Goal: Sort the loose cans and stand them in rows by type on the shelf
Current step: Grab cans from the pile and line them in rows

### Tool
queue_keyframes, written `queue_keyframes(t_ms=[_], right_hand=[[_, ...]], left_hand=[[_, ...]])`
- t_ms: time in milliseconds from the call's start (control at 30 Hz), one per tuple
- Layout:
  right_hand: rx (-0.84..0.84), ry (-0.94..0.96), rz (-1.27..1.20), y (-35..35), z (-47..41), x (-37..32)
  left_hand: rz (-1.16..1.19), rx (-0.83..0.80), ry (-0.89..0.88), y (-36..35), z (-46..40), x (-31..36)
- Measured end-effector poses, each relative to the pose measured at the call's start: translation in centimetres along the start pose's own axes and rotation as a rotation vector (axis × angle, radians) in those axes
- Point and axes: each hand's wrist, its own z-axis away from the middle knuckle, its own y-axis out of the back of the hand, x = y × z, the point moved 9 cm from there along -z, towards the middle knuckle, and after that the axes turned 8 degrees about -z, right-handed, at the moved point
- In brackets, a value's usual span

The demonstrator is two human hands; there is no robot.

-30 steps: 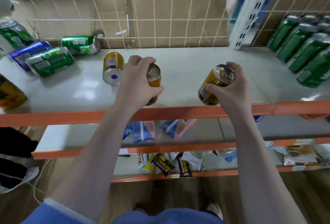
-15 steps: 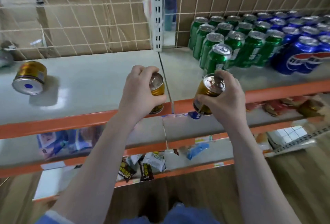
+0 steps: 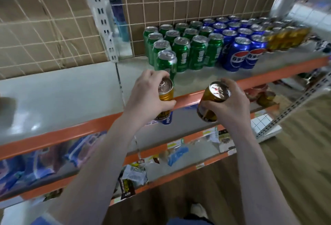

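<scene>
My left hand [image 3: 148,94] grips a gold can [image 3: 165,92] upright, just in front of the shelf's orange front rail [image 3: 193,95]. A second gold can [image 3: 213,99], tilted slightly, is held in my right hand [image 3: 232,103] to the right of the first, below the rail's height. On the grey shelf [image 3: 71,88] behind them stand rows of green cans [image 3: 184,51], then blue cans [image 3: 240,45], then gold cans [image 3: 284,36] blurred at the far right.
A white slotted upright [image 3: 105,18] and a seam divide the shelf; wire mesh over cardboard [image 3: 44,33] backs it. Lower shelves hold snack packets [image 3: 132,180]. Another white rack upright [image 3: 293,104] leans at the right over a wooden floor.
The view has swung right along the shelf. The lying gold can at left has left the frame, and the standing green, blue and gold rows have come closer. Both hands keep their cans.
</scene>
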Motion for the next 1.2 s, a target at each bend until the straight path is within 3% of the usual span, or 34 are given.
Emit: queue_keyframes(t_ms=[467,667,900,1200], right_hand=[[0.043,0.015,0.086,22.4,-18.3,14.0],[0.096,0.02,0.075,28.6,-24.0,17.4],[0.141,-0.026,0.054,30.4,-29.3,20.3],[0.118,-0.01,0.051,30.7,-34.5,22.0]], left_hand=[[0.064,-0.033,-0.002,-15.8,-13.7,22.8],[0.101,-0.092,-0.077,-19.6,-19.9,30.2],[0.111,-0.11,-0.176,-21.9,-26.8,33.0],[0.007,-0.207,-0.177,-25.8,-33.6,33.3]])
